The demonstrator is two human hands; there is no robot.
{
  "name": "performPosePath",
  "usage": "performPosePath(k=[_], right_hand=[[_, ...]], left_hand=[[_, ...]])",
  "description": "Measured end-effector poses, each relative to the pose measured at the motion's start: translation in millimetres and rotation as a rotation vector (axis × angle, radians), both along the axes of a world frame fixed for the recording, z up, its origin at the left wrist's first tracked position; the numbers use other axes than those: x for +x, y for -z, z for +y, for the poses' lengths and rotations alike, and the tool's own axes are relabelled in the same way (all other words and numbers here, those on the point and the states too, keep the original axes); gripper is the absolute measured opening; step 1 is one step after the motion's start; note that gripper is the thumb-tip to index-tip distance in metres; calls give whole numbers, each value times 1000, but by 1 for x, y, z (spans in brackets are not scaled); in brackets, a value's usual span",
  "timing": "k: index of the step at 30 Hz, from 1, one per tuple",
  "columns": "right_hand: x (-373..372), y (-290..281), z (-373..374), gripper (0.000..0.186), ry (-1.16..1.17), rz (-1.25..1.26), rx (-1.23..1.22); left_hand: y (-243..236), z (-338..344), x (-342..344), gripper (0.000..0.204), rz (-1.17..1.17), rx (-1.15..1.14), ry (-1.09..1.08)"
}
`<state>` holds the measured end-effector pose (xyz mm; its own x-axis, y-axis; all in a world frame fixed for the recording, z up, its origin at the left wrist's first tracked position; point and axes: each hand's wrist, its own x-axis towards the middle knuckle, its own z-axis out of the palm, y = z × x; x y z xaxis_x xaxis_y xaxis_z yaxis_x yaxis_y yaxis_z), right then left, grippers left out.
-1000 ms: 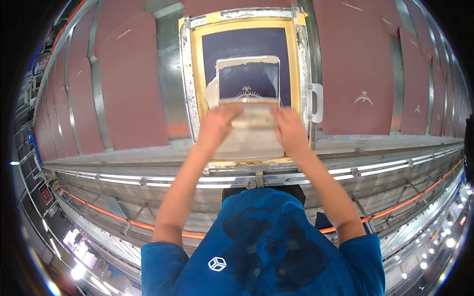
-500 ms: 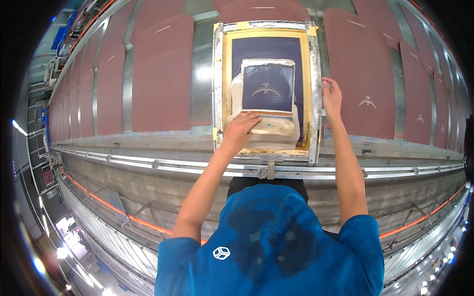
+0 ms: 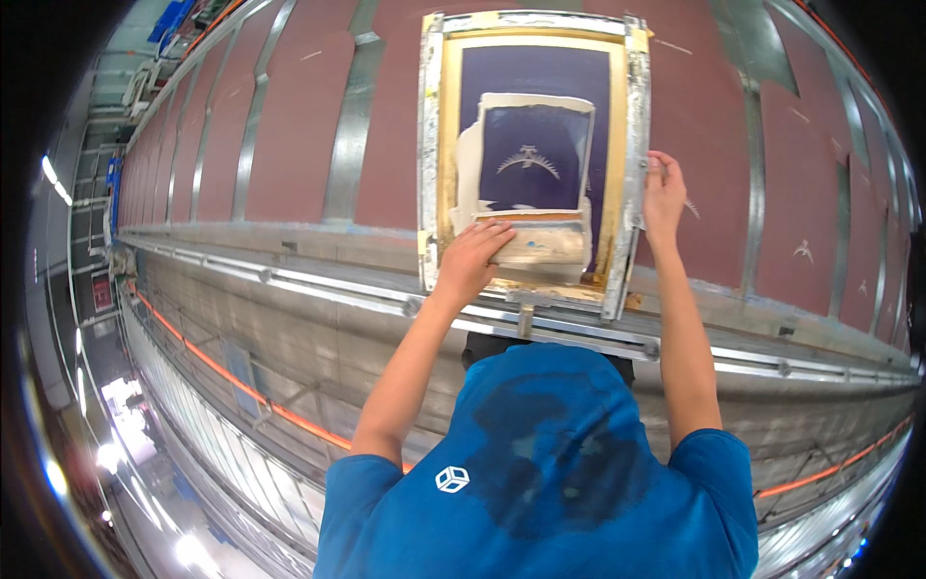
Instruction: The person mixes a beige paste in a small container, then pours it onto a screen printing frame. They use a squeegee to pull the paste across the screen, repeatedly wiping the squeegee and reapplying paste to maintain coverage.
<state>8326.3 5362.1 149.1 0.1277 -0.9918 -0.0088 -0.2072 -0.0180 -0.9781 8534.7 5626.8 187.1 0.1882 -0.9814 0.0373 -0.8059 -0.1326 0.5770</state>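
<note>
A screen-printing frame point(image 3: 431, 154) with a yellow inner border lies over the long table in front of me. Its dark mesh point(image 3: 540, 130) carries a pale crest-like design, with whitish ink or paste smeared around the window. My left hand point(image 3: 473, 259) grips the left end of a wooden squeegee point(image 3: 550, 243), which rests across the lower part of the screen. On the frame's outer right side is my right hand point(image 3: 664, 203), fingers curled at its edge; the fingertips are partly hidden.
Reddish-brown flat panels point(image 3: 299, 125) lie in rows along the table, and some on the right bear a pale print point(image 3: 803, 249). A metal rail point(image 3: 333, 289) runs along the near edge, with a bracket point(image 3: 526, 318) below the frame. An orange tube point(image 3: 231, 381) runs lower down.
The frame has shifted right along the table, closer to the printed panel, and both hands have gone with it. My view has tilted. The squeegee keeps its place in the screen.
</note>
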Motion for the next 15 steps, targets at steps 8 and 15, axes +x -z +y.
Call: performPosePath(k=[8, 15], right_hand=[[-18, 0, 3, 21, 26, 126, 47], [-11, -6, 2, 22, 37, 250, 19]], left_hand=[[-14, -10, 6, 67, -23, -18, 106], [-5, 0, 9, 68, -87, 6, 66]])
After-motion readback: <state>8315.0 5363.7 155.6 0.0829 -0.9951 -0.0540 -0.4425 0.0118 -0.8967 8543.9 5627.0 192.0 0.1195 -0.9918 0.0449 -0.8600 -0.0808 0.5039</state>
